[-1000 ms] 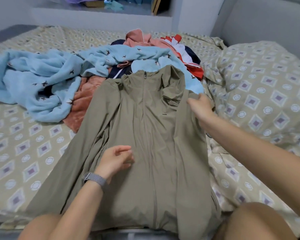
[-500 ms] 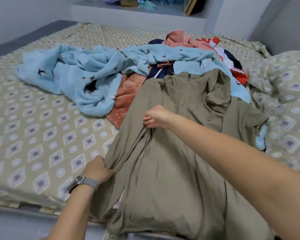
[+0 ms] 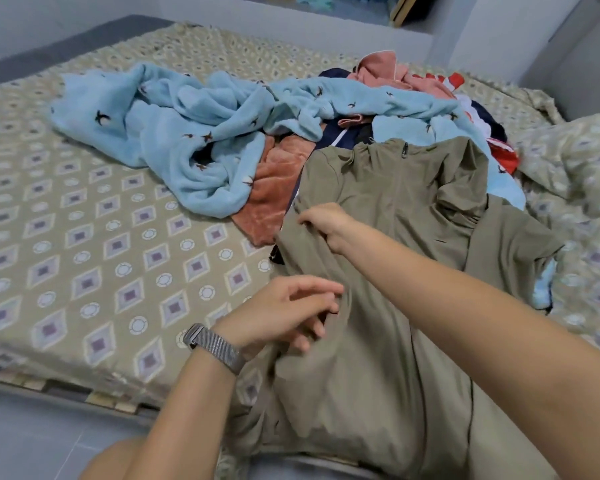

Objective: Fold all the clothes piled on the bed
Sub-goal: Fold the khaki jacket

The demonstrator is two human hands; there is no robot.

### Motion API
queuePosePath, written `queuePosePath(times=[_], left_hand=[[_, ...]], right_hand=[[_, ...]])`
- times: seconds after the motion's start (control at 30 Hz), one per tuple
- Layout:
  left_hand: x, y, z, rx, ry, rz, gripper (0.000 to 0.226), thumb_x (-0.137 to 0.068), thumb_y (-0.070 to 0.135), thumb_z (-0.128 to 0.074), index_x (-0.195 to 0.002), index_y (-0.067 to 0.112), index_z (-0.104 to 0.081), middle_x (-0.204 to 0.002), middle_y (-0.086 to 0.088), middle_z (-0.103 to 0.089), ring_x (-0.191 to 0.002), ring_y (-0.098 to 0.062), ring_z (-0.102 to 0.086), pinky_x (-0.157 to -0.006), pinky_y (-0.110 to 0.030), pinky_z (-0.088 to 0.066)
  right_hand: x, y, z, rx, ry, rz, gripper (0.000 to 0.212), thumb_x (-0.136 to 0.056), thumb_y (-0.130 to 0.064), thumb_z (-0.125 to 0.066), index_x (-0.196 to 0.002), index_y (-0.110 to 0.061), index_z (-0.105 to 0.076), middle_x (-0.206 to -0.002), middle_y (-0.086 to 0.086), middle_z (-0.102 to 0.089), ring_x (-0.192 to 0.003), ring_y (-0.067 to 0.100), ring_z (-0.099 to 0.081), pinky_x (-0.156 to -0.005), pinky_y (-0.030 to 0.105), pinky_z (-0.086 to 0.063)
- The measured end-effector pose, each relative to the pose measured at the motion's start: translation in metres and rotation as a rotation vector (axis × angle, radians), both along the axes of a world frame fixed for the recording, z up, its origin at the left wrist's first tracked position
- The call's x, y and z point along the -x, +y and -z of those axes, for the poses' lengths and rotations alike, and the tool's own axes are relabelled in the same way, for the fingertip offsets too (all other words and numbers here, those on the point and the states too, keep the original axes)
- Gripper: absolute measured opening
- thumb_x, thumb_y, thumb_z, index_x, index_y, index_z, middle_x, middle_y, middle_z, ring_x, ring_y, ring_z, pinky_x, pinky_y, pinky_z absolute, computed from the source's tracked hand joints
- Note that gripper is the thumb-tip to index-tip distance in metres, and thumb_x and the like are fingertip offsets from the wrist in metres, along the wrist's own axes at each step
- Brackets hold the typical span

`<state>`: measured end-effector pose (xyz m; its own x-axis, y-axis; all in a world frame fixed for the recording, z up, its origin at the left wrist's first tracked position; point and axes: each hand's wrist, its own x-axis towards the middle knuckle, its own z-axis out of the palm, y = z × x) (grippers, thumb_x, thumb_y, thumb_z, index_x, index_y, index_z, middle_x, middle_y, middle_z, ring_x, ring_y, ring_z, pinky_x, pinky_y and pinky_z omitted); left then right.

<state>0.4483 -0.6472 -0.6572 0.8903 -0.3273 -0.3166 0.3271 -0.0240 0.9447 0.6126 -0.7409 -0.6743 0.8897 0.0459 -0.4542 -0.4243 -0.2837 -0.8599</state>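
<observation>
jacket (image 3: 388, 306): olive zip-up, front side up, spread at the near edge of the bed, collar toward the pile, hem hanging over the bed edge. Its left sleeve is folded in over the body.
right hand (image 3: 323, 223): reaches across the jacket, fingers curled, pinching a fold of fabric near the shoulder/upper sleeve on the left side.
left hand (image 3: 284, 313): over the jacket's left edge at mid-body, fingers loosely bent and spread, blurred; cannot tell if they grip any cloth. Grey mesh watch band (image 3: 215, 346) on the wrist.
clothes pile (image 3: 413, 98): just behind the jacket collar, touching it; pink, navy, red-and-white items heaped together.
blue fleece (image 3: 174, 133): light blue with small dark bird print, crumpled, sprawled left of the pile.
orange towel (image 3: 271, 188): partly under the blue fleece, beside the jacket's left shoulder.
bed (image 3: 84, 254): beige sheet with diamond pattern; matching pillow (image 3: 582, 161) at right.
</observation>
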Motion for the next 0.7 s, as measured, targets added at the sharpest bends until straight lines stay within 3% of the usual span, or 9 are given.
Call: queuePosePath(times=[0.07, 0.17, 0.2, 0.3, 0.37, 0.47, 0.53, 0.6, 0.7], left_hand=[[-0.004, -0.003, 0.005, 0.015, 0.174, -0.152, 0.016, -0.099, 0.016, -0.05, -0.106, 0.01, -0.063, -0.094, -0.007, -0.063, -0.059, -0.008, -0.064, -0.044, -0.022, -0.051], [-0.011, -0.006, 0.029, -0.138, 0.192, -0.377, 0.017, -0.096, 0.019, -0.056, -0.106, 0.007, -0.062, -0.095, -0.006, -0.061, -0.068, -0.011, -0.064, -0.056, -0.029, -0.058], [-0.014, -0.008, 0.04, -0.201, 0.157, -0.418, 0.027, -0.094, 0.023, -0.059, -0.114, 0.005, -0.06, -0.098, -0.006, -0.061, -0.075, -0.013, -0.063, -0.067, -0.033, -0.06], [-0.018, -0.017, 0.058, -0.381, 0.062, -0.372, 0.065, -0.086, 0.044, -0.066, -0.137, 0.008, -0.047, -0.129, -0.006, -0.056, -0.109, -0.02, -0.059, -0.098, -0.041, -0.05], [-0.02, -0.026, 0.068, -0.576, -0.024, -0.252, 0.074, -0.083, 0.053, -0.065, -0.14, 0.01, -0.045, -0.136, -0.004, -0.053, -0.122, -0.021, -0.054, -0.105, -0.037, -0.043], [-0.018, -0.04, 0.079, -0.816, -0.119, -0.094, 0.064, -0.084, 0.055, -0.062, -0.132, 0.014, -0.052, -0.11, 0.004, -0.066, -0.108, -0.019, -0.061, -0.095, -0.032, -0.047], [-0.016, -0.049, 0.081, -0.88, -0.157, -0.065, 0.052, -0.084, 0.057, -0.06, -0.117, 0.018, -0.053, -0.09, 0.006, -0.066, -0.095, -0.021, -0.064, -0.085, -0.035, -0.051], [-0.022, -0.054, 0.081, -0.841, -0.155, -0.149, 0.051, -0.081, 0.055, -0.065, -0.107, 0.013, -0.052, -0.088, 0.0, -0.062, -0.094, -0.025, -0.063, -0.078, -0.033, -0.05], [-0.044, -0.049, 0.079, -0.642, -0.034, -0.245, 0.08, -0.057, 0.061, -0.078, -0.114, 0.009, -0.058, -0.109, -0.004, -0.064, -0.105, -0.023, -0.06, -0.09, -0.035, -0.05]], right_hand=[[-0.005, -0.018, -0.004, -0.241, 0.048, 0.112, 0.015, -0.092, 0.001, -0.055, -0.079, -0.005, -0.057, -0.05, 0.005, -0.063, -0.044, 0.011, -0.06, -0.045, 0.021, -0.051], [-0.003, -0.051, -0.009, -0.586, 0.181, 0.245, 0.021, -0.102, -0.007, -0.039, -0.102, -0.001, -0.059, -0.086, 0.015, -0.069, -0.07, 0.023, -0.069, -0.078, 0.035, -0.056], [0.001, -0.061, -0.01, -0.622, 0.205, 0.255, 0.026, -0.104, -0.01, -0.035, -0.102, 0.0, -0.059, -0.085, 0.017, -0.07, -0.068, 0.025, -0.07, -0.077, 0.035, -0.056], [0.021, -0.08, -0.009, -0.676, 0.285, 0.202, 0.036, -0.106, -0.02, -0.033, -0.094, 0.0, -0.061, -0.069, 0.013, -0.072, -0.057, 0.021, -0.071, -0.054, 0.029, -0.057], [0.035, -0.086, -0.012, -0.606, 0.308, 0.13, 0.036, -0.103, -0.034, -0.043, -0.093, -0.008, -0.066, -0.074, 0.007, -0.074, -0.064, 0.018, -0.072, -0.064, 0.03, -0.058], [0.05, -0.095, -0.003, -0.24, 0.246, -0.084, 0.026, -0.087, -0.043, -0.068, -0.1, -0.021, -0.067, -0.095, -0.001, -0.07, -0.09, 0.018, -0.064, -0.087, 0.036, -0.051], [0.062, -0.102, 0.012, 0.036, 0.213, -0.212, 0.041, -0.076, -0.043, -0.079, -0.107, -0.02, -0.065, -0.1, -0.003, -0.064, -0.092, 0.018, -0.056, -0.079, 0.032, -0.048], [0.078, -0.105, 0.026, 0.254, 0.195, -0.294, 0.051, -0.075, -0.05, -0.078, -0.112, -0.019, -0.062, -0.094, -0.005, -0.059, -0.084, 0.014, -0.052, -0.069, 0.026, -0.045], [0.097, -0.111, 0.036, 0.151, 0.299, -0.245, 0.04, -0.083, -0.061, -0.061, -0.092, -0.022, -0.062, -0.065, -0.008, -0.051, -0.056, 0.01, -0.047, -0.058, 0.021, -0.041]])
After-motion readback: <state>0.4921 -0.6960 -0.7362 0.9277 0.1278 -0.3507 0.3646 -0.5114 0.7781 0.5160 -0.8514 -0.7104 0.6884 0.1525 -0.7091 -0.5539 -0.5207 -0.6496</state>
